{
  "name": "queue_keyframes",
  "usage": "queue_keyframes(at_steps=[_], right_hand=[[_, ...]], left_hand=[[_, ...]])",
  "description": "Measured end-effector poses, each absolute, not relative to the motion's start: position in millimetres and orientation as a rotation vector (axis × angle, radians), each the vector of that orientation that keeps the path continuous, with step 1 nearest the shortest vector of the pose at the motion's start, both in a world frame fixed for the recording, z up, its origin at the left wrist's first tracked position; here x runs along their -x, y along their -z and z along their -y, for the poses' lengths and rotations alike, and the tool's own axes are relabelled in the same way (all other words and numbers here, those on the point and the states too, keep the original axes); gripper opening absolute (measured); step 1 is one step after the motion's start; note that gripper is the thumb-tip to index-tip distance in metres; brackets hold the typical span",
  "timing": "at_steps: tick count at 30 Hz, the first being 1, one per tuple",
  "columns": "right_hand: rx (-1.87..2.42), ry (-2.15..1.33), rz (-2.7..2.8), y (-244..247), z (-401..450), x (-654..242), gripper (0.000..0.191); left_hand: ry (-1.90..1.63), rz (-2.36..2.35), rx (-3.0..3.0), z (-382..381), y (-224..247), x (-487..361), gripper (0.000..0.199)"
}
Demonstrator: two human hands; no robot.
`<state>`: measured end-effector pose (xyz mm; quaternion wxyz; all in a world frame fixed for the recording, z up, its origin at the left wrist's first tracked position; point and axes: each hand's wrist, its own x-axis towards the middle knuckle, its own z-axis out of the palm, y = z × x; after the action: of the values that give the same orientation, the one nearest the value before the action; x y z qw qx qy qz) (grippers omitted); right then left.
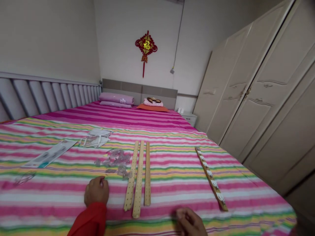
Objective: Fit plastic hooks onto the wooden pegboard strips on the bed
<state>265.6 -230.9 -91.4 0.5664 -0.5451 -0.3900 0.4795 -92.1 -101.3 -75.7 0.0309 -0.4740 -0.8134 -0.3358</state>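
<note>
My left hand (pixel 96 191) is curled over the striped cover, just below a scatter of small clear plastic bags (pixel 118 159). Its thumb meets the bent fingers, and whatever they hold, if anything, is hidden. Three flat wooden strips with rows of small holes lie side by side to its right: a left strip (pixel 131 178), a middle strip (pixel 139 180) and a shorter right strip (pixel 147 175). At the bottom, my right hand (pixel 190 221) is partly bent and blurred by motion. Beyond it lies a darker wooden strip (pixel 210 177) carrying several white round pieces.
A long flat package (pixel 52 154), white face masks (pixel 97 137) and a thin wire-like loop (pixel 25 178) lie on the left. Pillows (pixel 116 98) rest by the headboard (pixel 123 86). A bed rail (pixel 49 93) runs along the left; a wardrobe (pixel 246 82) stands right.
</note>
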Motion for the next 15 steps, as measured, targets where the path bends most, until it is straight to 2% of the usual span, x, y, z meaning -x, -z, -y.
queue_keyframes(at_steps=[4,7,11,15], right_hand=[[1.348,-0.851,1.403,58.6,196.8,-198.6,0.039],[1.502,-0.577,1.542,41.5,174.8,-170.8,0.038],[1.654,-0.514,1.657,36.3,160.1,-151.7,0.033],[1.728,-0.506,1.739,38.4,154.2,-146.0,0.039]], left_hand=[[1.092,2.424,1.459,99.7,82.8,95.2,0.026],[1.142,2.375,1.423,98.6,87.8,95.4,0.024],[1.155,2.367,1.425,99.3,88.6,93.9,0.022],[1.143,2.378,1.424,100.8,86.3,93.2,0.022]])
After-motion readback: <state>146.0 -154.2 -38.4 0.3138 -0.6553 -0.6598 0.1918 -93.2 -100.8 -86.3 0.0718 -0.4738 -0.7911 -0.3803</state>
